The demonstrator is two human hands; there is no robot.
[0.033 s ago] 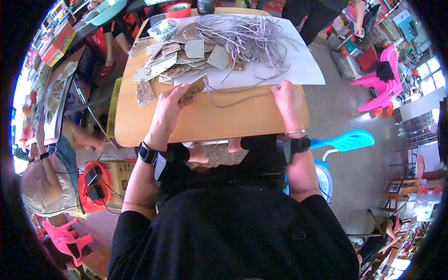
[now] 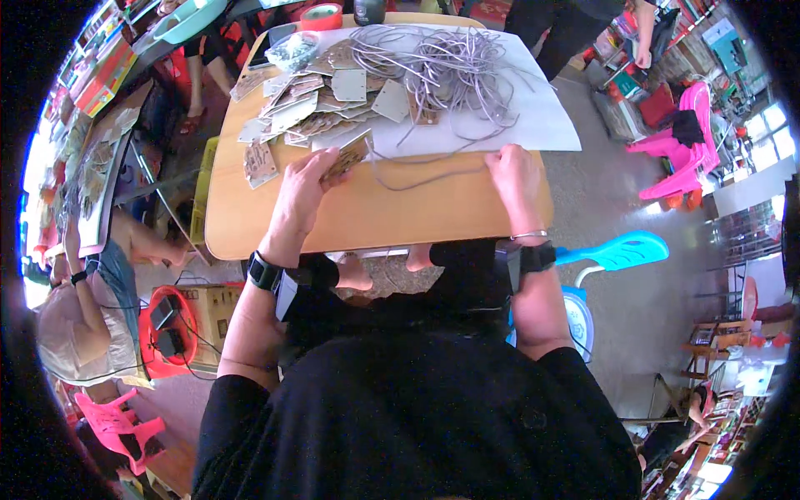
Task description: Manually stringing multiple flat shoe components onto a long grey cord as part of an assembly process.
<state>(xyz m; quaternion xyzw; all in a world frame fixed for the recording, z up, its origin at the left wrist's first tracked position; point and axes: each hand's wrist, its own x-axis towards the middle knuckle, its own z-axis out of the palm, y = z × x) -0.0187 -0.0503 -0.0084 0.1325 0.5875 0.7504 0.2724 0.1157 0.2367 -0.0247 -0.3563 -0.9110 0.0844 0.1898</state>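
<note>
My left hand (image 2: 302, 185) is closed, pinching a few flat tags (image 2: 346, 158) with brown patterned faces and pale edges above the table's near left part. From beside these tags a thin grey cord (image 2: 421, 185) sags in a loop to the right. My right hand (image 2: 513, 173) is closed on the cord's other part near the table's right edge. Beyond my left hand lies a loose pile of similar tags (image 2: 348, 85), some showing plain grey backs. A tangled heap of grey cords (image 2: 457, 71) lies to the right of the pile.
A white sheet (image 2: 542, 125) covers the wooden table's (image 2: 375, 225) far part. A clear bag (image 2: 292, 52) and a red tape roll (image 2: 321, 18) sit at the back. A blue chair (image 2: 625, 252) stands right, a red stool (image 2: 193, 329) left. Other people are nearby.
My hands, the tags and the cord look almost unchanged. At the upper right, another person's hand has shifted slightly, and the pale thing in it no longer shows.
</note>
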